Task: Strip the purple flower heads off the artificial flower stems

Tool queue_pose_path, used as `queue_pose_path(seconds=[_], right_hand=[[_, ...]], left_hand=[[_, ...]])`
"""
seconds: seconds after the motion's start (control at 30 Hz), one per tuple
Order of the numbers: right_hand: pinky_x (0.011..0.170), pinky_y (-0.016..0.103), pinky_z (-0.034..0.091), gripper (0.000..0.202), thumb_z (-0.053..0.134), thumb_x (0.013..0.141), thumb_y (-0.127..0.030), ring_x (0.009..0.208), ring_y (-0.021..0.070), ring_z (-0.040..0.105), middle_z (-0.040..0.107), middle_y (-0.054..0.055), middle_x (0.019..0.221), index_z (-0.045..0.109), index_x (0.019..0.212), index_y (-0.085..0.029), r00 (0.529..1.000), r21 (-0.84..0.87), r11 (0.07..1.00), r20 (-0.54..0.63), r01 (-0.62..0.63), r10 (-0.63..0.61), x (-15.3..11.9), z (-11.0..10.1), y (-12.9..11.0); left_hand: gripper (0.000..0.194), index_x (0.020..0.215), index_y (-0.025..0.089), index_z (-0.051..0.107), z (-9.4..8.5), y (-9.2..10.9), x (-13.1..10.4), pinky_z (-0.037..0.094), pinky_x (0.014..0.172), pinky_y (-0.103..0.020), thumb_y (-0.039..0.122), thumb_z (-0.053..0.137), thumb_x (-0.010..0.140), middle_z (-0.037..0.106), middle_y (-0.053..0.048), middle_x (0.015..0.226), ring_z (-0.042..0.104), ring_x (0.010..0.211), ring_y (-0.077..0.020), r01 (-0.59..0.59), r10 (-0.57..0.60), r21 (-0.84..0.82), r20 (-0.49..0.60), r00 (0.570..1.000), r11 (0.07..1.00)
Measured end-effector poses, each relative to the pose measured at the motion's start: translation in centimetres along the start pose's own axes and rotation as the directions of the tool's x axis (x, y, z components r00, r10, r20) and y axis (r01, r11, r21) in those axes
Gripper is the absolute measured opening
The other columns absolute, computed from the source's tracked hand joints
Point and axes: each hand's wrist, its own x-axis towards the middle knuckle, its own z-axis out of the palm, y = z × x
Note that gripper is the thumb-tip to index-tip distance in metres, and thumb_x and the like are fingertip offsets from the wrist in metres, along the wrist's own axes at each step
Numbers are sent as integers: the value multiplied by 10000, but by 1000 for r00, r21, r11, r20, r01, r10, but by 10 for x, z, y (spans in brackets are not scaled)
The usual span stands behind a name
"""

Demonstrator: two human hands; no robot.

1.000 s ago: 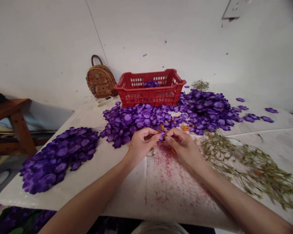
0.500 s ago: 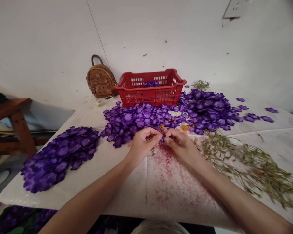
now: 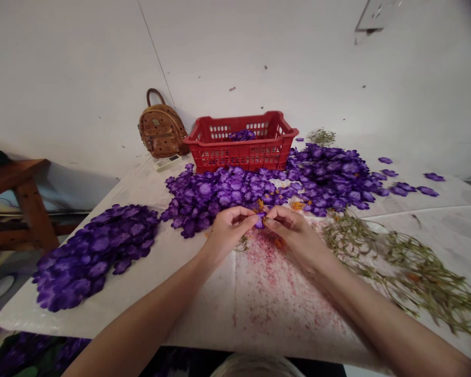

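Note:
My left hand (image 3: 231,229) is closed in a pinch on a small purple artificial flower (image 3: 260,220), above the middle of the table. Close against it, my right hand (image 3: 288,226) is pinched too, its fingertips at the flower's right side. A tiny dark yellowish bit shows at those fingertips, too small to name. Just beyond the hands lie loose yellow flower centres (image 3: 297,206) and a wide heap of purple flower pieces (image 3: 215,191). Another purple heap (image 3: 333,175) spreads behind my right hand. Green artificial stems (image 3: 419,262) lie tangled beside my right forearm.
A red plastic basket (image 3: 241,154) with some purple pieces inside stands at the back. Left of it are a brown backpack (image 3: 163,131) and a white remote control (image 3: 168,162). A separate purple pile (image 3: 98,251) covers the table's left side. A wooden stool (image 3: 31,204) stands beyond.
The purple flower between my fingertips has turned and shows more of its face. Both hands stay in almost the same place, still pinched together.

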Motion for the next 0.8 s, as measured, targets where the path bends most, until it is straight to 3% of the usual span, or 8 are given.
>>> queue_pose_path(seconds=[0.33,0.47,0.63,0.8], right_hand=[[665,326,310,184,596,856,-323,700,169,426,482,-21,700,529,716,-223,999,-112,993,26,21,-18,3,1,9],[685,320,328,198,651,844,-341,719,164,442,494,-23,722,549,722,-224,997,122,989,18,-82,80,0,1,3],[773,318,421,261,797,755,-330,770,162,491,498,-23,738,567,694,-225,955,492,819,135,-296,264,-1,0,-5],[850,325,448,269,861,716,-323,802,163,526,553,-13,756,611,685,-226,935,551,755,192,-355,299,0,0,-2]], left_hand=[[197,829,148,720,2,0,-2,417,581,-227,344,738,812,677,-16,720,560,602,-106,-53,51,62,26,998,997],[215,908,161,759,2,1,-3,482,625,-233,351,661,899,733,-43,786,630,666,-128,-147,145,72,31,989,987],[121,916,178,767,1,-2,-4,552,753,-259,259,694,864,780,-63,932,712,842,-172,-242,245,139,-3,970,960],[86,865,189,766,1,-4,-4,552,730,-270,235,694,856,766,-56,884,703,805,-174,-330,339,226,1,941,916]])
